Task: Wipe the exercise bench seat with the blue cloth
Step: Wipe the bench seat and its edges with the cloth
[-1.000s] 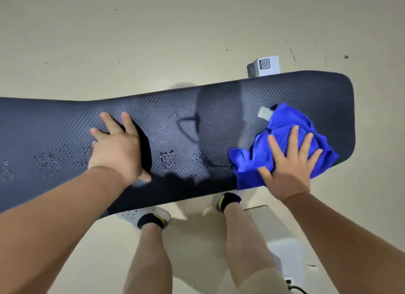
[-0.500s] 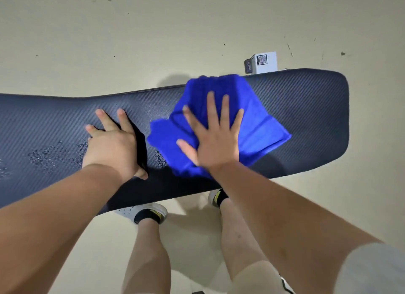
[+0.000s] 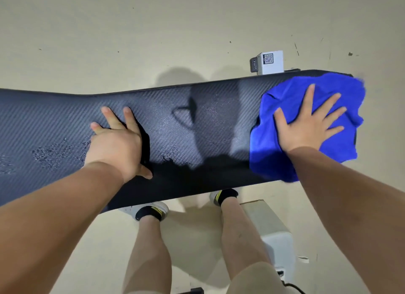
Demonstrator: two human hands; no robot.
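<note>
A long black bench seat (image 3: 197, 127) with a woven texture runs across the view from left to right. The blue cloth (image 3: 282, 109) lies crumpled over the seat's right end and hangs past its near and far edges. My right hand (image 3: 306, 124) presses flat on the cloth with its fingers spread. Left of the seat's middle, my left hand (image 3: 118, 142) rests palm down on the bare seat. Patches of water drops (image 3: 52, 153) sit left of that hand, and a smaller wet patch (image 3: 175, 160) lies near the front edge.
A small white box (image 3: 270, 62) with a QR code stands on the beige floor behind the seat's right end. A white block (image 3: 274, 232) sits on the floor by my right leg. My legs and shoes (image 3: 151, 210) stand under the seat's near edge.
My right hand slid the cloth from the right end to the middle of the seat, then back to the right end. The middle wet patches have shrunk. My left hand stayed put.
</note>
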